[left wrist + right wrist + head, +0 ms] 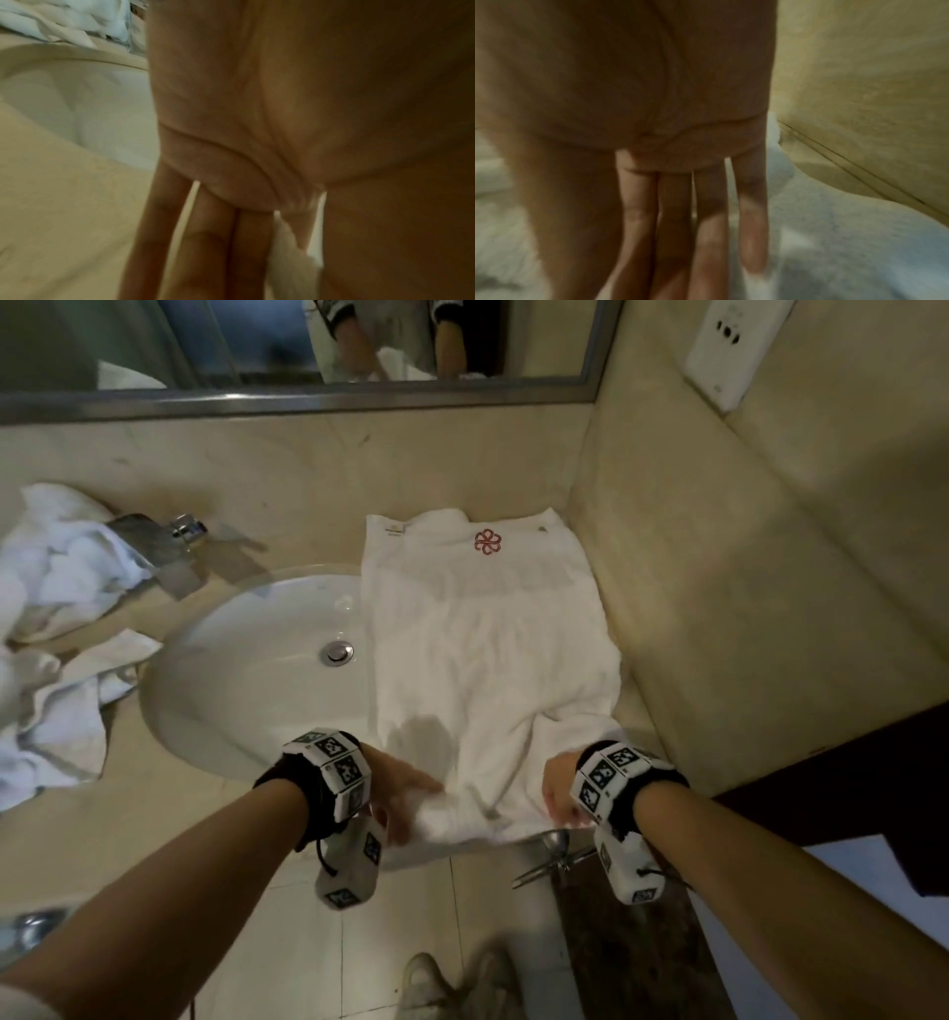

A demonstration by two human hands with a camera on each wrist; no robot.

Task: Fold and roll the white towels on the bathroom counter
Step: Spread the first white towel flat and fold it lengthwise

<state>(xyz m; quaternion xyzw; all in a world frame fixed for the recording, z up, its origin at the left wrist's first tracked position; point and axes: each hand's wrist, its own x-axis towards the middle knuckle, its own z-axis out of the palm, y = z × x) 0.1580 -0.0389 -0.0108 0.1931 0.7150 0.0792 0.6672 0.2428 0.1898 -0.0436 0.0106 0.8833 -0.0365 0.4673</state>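
A white towel with a red emblem at its far end lies spread lengthwise on the counter, right of the sink. It has a grey damp patch near its front. My left hand pinches the towel's near left corner at the counter's front edge. In the left wrist view white cloth shows between thumb and straight fingers. My right hand holds the near right edge. Its fingers lie straight over the towel.
A white oval sink with a chrome faucet lies left of the towel. Crumpled white towels are heaped on the counter's far left. A beige side wall bounds the towel's right edge. A mirror hangs behind.
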